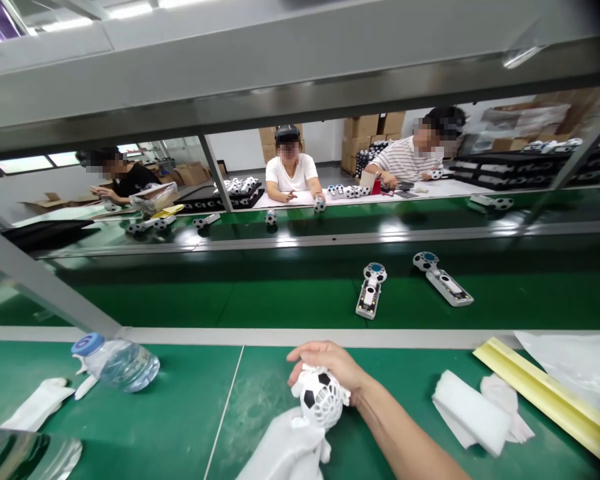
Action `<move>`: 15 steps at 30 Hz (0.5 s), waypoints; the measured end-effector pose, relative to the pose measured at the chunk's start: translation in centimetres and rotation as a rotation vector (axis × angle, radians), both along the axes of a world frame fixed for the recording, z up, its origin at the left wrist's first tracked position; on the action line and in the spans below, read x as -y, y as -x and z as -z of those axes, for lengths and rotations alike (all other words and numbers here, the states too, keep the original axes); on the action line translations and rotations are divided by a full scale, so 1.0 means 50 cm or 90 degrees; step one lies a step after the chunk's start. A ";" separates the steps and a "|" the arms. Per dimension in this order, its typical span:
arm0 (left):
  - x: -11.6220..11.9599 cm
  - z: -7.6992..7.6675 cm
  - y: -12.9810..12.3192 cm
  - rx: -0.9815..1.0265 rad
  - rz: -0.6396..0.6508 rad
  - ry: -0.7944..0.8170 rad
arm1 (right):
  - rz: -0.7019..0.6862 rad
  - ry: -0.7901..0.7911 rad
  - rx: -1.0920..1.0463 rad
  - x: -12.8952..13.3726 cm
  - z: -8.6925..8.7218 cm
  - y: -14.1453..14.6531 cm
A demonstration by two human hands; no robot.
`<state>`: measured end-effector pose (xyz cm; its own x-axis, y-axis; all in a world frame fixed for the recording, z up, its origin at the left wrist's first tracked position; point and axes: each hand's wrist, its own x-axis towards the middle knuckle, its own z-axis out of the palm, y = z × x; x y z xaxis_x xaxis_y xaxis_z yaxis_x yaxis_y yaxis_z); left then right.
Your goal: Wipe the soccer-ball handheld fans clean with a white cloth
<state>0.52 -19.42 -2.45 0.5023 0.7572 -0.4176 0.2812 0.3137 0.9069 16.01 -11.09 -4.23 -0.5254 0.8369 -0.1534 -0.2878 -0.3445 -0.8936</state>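
Observation:
A white-gloved left hand [285, 447] of mine grips a small black-and-white soccer-ball handheld fan [323, 399], its white grille facing up toward me. Bare and curved round the far side of the ball is my right hand [333, 363]; its palm is partly hidden. White, cloth-like bits stick out between that hand and the ball, and I cannot make out whether they are cloth or glove fingers. Beyond my hands, on the green belt, lie a soccer-ball fan with an open handle [370, 293] and a second opened fan [443, 280], both showing inner parts.
At left are a water bottle [125, 363] and a white glove [37, 403]. To the right lie a white foam block [473, 410], a yellow strip [545, 400] and clear plastic [580, 367]. Three co-workers sit across the belt [180, 287]. A metal shelf beam [280, 100] crosses overhead.

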 end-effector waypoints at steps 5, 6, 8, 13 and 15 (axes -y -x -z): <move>-0.023 0.001 0.001 0.038 0.023 0.033 | 0.310 -0.022 -0.051 0.045 -0.014 0.035; -0.026 0.000 0.003 0.041 0.026 0.037 | 0.363 -0.084 0.009 0.055 -0.018 0.040; -0.030 0.000 0.006 0.040 0.030 0.042 | 0.411 -0.276 0.150 0.074 -0.024 0.047; -0.027 -0.001 0.014 0.018 0.043 0.045 | 0.374 -0.310 0.161 0.069 -0.022 0.051; -0.027 -0.002 0.017 0.004 0.048 0.044 | 0.345 -0.066 -0.017 0.050 -0.013 0.053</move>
<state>-0.34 -18.06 -2.36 0.5598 0.6867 -0.4638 0.3007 0.3532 0.8859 13.37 -13.60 -3.57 -0.0179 0.9986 -0.0490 -0.4222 -0.0519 -0.9050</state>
